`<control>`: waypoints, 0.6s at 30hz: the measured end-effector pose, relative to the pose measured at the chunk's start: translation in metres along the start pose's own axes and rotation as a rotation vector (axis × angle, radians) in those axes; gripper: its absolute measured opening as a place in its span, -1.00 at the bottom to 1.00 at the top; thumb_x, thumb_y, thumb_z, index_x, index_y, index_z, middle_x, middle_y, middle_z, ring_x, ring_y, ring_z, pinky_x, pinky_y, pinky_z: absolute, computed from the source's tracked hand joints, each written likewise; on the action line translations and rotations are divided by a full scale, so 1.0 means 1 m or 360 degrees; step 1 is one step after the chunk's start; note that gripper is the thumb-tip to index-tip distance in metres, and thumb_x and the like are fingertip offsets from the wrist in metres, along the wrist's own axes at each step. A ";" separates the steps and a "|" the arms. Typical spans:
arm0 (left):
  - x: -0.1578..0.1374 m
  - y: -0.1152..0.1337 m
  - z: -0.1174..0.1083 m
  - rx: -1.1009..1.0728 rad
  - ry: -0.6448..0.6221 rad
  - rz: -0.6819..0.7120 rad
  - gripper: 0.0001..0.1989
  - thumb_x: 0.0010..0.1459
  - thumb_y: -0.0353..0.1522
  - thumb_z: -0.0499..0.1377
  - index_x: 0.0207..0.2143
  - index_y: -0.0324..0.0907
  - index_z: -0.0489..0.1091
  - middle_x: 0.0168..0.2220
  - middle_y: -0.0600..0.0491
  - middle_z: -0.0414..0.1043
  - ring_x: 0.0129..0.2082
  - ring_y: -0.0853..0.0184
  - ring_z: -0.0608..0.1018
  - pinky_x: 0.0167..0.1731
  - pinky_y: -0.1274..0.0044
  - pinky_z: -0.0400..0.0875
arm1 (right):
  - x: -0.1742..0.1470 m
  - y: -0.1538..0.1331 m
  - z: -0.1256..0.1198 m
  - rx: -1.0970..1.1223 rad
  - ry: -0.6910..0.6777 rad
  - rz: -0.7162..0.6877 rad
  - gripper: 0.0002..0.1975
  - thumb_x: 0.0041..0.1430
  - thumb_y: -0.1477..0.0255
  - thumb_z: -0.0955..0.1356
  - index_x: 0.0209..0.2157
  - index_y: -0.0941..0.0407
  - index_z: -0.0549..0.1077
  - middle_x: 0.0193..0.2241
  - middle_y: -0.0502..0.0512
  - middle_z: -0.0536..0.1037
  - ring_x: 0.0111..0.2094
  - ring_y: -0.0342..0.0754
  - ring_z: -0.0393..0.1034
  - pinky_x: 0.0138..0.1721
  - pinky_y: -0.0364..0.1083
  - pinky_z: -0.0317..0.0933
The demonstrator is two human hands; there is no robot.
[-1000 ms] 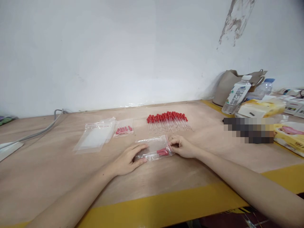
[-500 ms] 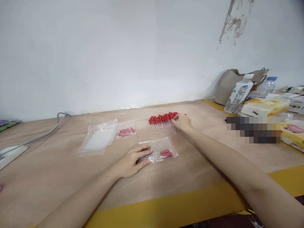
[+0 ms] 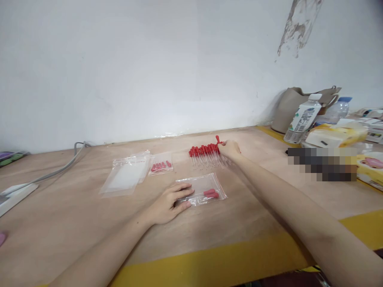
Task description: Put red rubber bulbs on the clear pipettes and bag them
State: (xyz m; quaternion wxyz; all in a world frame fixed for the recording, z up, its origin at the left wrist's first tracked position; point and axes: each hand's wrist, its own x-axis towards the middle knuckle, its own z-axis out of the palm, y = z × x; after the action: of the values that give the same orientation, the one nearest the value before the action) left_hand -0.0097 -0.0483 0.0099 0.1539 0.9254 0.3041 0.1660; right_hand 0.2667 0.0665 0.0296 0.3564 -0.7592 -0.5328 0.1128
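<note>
My left hand [image 3: 170, 202] lies with fingers spread over the left end of a clear zip bag [image 3: 196, 184], pressing it on the table. Two droppers with red rubber bulbs [image 3: 211, 193] are in that bag, bulbs toward its right end. Further back, a row of red-bulbed droppers [image 3: 205, 150] lies side by side, thin clear stems pointing toward me. At the row's right end my right hand [image 3: 229, 149] pinches one dropper [image 3: 218, 139], its bulb tilted up above the others. The fingers hide most of its stem.
Left of the row lies a filled bag of droppers [image 3: 160, 166], beside a stack of flat clear bags [image 3: 124, 177]. A grey cable [image 3: 61, 169] runs along the left. Bottles [image 3: 303, 118], a beige bag [image 3: 285, 109] and tissue packs [image 3: 335, 135] crowd the right side.
My right hand has closed on a dropper at the row's right end and lifted its bulb above the others. My left hand has stayed on the bag.
</note>
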 end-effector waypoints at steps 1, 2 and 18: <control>0.000 0.000 0.000 -0.0001 0.0002 0.0000 -0.62 0.17 -0.24 0.01 0.06 -0.03 0.22 0.09 0.00 0.19 0.08 0.22 0.25 0.05 0.28 0.16 | -0.004 0.003 -0.004 0.0058 -0.0030 -0.0030 -0.78 -0.03 0.31 0.25 -0.54 0.16 0.42 -0.52 0.15 0.48 -0.39 0.02 0.38 -0.38 -0.08 0.16; 0.000 0.000 0.000 0.0000 0.0004 -0.0002 -0.62 0.17 -0.24 0.01 0.05 -0.03 0.22 0.09 0.00 0.19 0.08 0.21 0.25 0.06 0.27 0.16 | -0.010 0.006 -0.008 0.0136 -0.0069 -0.0069 -0.77 -0.01 0.30 0.24 -0.53 0.16 0.41 -0.53 0.13 0.48 -0.43 -0.04 0.38 -0.42 -0.12 0.16; -0.001 0.005 -0.002 0.0025 0.0063 -0.0069 -0.51 0.15 -0.22 0.03 0.13 -0.04 0.05 0.12 0.01 0.16 0.08 0.21 0.25 0.04 0.29 0.18 | -0.102 0.034 -0.002 0.1564 -0.0434 0.0004 -0.45 -0.08 0.37 0.33 -0.09 0.02 -0.03 -0.57 -0.14 0.34 -0.56 -0.12 0.38 -0.48 -0.08 0.34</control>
State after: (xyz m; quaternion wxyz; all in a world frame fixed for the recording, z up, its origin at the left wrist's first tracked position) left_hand -0.0081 -0.0523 0.0134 0.1443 0.9163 0.3283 0.1784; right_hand 0.2507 -0.0307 -0.0126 0.5985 -0.4808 -0.4575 0.4487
